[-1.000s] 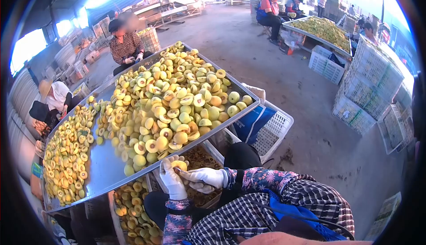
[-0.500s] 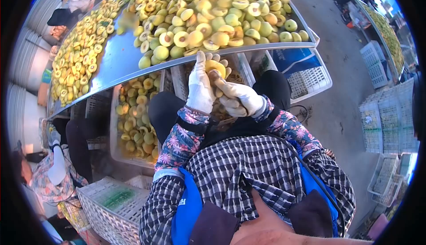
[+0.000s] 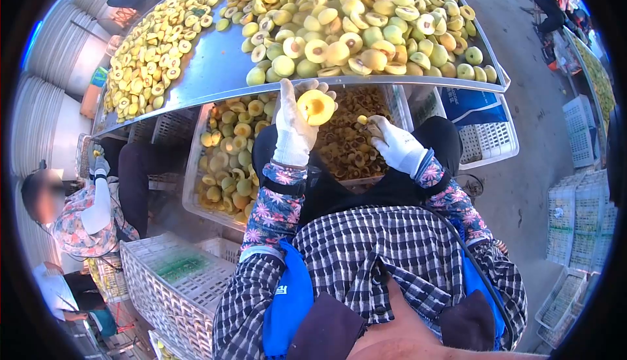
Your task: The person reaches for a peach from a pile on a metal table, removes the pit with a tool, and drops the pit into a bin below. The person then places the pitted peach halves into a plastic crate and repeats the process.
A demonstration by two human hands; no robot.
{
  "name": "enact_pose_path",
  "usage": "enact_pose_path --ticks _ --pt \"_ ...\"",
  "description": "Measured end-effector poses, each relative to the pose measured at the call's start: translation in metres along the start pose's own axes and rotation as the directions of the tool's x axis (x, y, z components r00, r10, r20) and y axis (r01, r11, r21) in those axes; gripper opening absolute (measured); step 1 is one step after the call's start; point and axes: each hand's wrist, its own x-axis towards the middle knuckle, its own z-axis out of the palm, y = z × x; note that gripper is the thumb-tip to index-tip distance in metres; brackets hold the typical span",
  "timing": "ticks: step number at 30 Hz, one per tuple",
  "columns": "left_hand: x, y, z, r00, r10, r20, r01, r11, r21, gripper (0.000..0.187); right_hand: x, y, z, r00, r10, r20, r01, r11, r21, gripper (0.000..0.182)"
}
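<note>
A yellow fruit half (image 3: 315, 107), its hollow face up, rests in my gloved left hand (image 3: 293, 125), which is closed round it just below the metal table's front edge. My gloved right hand (image 3: 396, 144) is off to the right, above a crate of brown pits and scraps (image 3: 356, 104). Its fingers are pressed together, and a small yellow piece (image 3: 362, 120) shows at their tips; whether a tool is in the grip is hidden. Halved fruit (image 3: 339, 27) lies heaped on the metal table (image 3: 215, 56) beyond both hands.
A crate of fruit halves (image 3: 228, 157) stands left of my legs. White crates (image 3: 176, 272) are stacked at the lower left, near a seated co-worker (image 3: 91, 210). Another crate (image 3: 486, 141) with a blue bag (image 3: 473, 107) is on the right.
My hands have moved apart, the right one away to the right over the scraps crate. The fruit half in my left hand now shows its open hollow. The view has shifted.
</note>
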Motion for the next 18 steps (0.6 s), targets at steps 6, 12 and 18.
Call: enact_pose_path --ticks 6,12,18 --pt "0.000 0.019 -0.026 0.981 0.181 -0.065 -0.180 0.983 0.017 0.047 -0.001 0.004 -0.001 0.991 -0.115 -0.063 0.110 0.991 -0.080 0.042" --pt "0.029 0.092 -0.107 0.781 0.621 0.063 0.003 -0.105 0.994 0.036 -0.006 0.015 0.002 0.992 0.032 0.120 -0.020 0.995 -0.097 0.042" --pt "0.108 0.065 -0.058 0.786 0.362 0.500 -0.336 -0.430 0.838 0.061 -0.002 0.008 0.007 0.991 0.050 0.121 -0.031 0.987 -0.157 0.050"
